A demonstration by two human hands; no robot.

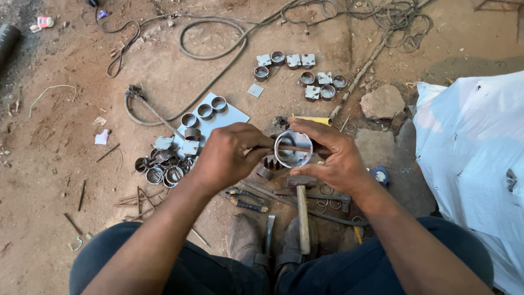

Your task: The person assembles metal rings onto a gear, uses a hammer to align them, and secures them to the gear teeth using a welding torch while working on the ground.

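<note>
Here, right hand (335, 158) fingers grip a metal ring (293, 148); left hand (229, 155) fingers pinch a rod (295, 148) across it.

the ground (49, 164) is reddish-brown dirt, darker grey toward the top left corner. the metal ring (293, 148) between the hands is shiny silver-grey with a pale inside, and a brown rod (295, 148) crosses it. the flat sheet (232, 116) left of centre is pale blue-grey, carrying dull steel rings (204, 111). the hammer (303, 210) has a light tan wooden handle and a dark head. the sack (475, 164) at the right edge is whitish-blue. the trousers (164, 267) are dark navy. the hose (213, 54) is grey-brown.
</note>
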